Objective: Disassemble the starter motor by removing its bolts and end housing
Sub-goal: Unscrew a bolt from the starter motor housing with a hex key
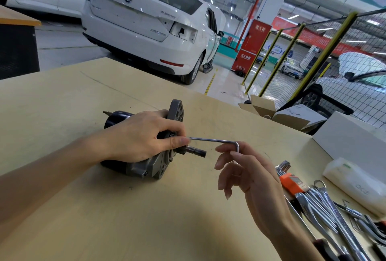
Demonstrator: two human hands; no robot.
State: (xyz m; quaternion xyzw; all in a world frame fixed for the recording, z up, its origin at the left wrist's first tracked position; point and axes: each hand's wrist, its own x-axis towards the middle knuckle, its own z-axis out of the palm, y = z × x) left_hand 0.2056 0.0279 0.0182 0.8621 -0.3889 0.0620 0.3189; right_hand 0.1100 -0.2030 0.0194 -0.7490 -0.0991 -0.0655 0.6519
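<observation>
While my left hand (142,135) clamps down over the starter motor (146,143) lying on its side on the wooden workbench (83,208), its fingers wrapped round the body and thumb tip against the shank of the hex key (215,140), my right hand (248,175) sits just to the right of the motor. The motor's long axis runs left to right, black can to the left, grey end housing (167,156) and pinion shaft (196,152) pointing at my right hand. The key lies almost parallel to that axis, its far tip hidden behind my left thumb at the housing face, presumably seated in a bolt. Its bent end rests in my right fingertips (224,149), pinched lightly, the other fingers loosely spread. The right hand is nearer the handle, so I judge the turning falls to it, while the left holds the motor steady.
</observation>
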